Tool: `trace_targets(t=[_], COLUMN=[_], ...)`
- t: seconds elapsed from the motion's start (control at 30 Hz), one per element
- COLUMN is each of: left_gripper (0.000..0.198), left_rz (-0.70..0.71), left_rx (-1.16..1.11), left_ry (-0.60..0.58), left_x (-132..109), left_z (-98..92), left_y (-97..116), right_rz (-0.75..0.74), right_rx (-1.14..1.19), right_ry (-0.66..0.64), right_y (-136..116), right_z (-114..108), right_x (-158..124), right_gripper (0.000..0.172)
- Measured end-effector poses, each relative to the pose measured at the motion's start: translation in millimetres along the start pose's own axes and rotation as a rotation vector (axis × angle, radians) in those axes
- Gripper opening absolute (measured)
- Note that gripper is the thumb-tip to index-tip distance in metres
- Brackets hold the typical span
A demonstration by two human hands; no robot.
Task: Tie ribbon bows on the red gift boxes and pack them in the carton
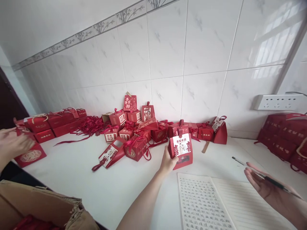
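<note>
My left hand (169,162) grips a red paper gift box (181,150) by its left side, thumb on the front. The box stands upright with a white printed front, a small window and a ribbon loop on top. Off to the right, my right hand (271,191) is turned partly palm up and holds a pen (270,180), its tip pointing left. Below the hands lies an open notebook (203,198); handwriting fills its left page, and the right page shows ruled lines. Behind the held box, more red boxes (136,148) are heaped along the wall.
A co-worker's hand (14,143) touches red boxes at the left edge. Red ribbons (91,124) lie beside them. An open cardboard carton (43,198) stands at lower left. Red bags (283,137) sit at right, below a power strip (275,102) on the tiled wall.
</note>
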State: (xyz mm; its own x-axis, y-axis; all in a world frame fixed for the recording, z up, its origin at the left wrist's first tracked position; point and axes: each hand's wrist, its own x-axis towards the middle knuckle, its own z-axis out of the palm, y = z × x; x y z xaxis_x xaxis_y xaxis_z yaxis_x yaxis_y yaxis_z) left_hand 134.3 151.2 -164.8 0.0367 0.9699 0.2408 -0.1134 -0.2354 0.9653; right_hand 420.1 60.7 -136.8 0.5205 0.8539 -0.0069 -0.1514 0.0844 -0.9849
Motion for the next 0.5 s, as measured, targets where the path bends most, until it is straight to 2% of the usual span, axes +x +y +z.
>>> trace_targets(t=[0.1, 0.27, 0.37, 0.4, 0.5], left_gripper=[0.046, 0.045, 0.044, 0.043, 0.044], left_rz=[-0.003, -0.003, -0.011, -0.012, -0.001], left_rx=[-0.009, 0.000, 0.006, 0.007, 0.005], left_ry=[-0.010, -0.002, -0.003, -0.002, -0.002], left_x=[0, -1, -1, -1, 0], left_z=[0.4, 0.7, 1.1, 1.3, 1.8], left_y=[1, 4, 4, 4, 3], right_rz=[0.113, 0.154, 0.248, 0.284, 0.367], right_rx=[0.089, 0.138, 0.230, 0.254, 0.304], right_ry=[-0.071, -0.158, -0.138, -0.118, -0.078], right_y=[12, 27, 23, 20, 9], right_z=[-7, -15, -10, -6, 3], right_x=[11, 22, 17, 14, 2], right_gripper=[0.029, 0.015, 0.012, 0.014, 0.035])
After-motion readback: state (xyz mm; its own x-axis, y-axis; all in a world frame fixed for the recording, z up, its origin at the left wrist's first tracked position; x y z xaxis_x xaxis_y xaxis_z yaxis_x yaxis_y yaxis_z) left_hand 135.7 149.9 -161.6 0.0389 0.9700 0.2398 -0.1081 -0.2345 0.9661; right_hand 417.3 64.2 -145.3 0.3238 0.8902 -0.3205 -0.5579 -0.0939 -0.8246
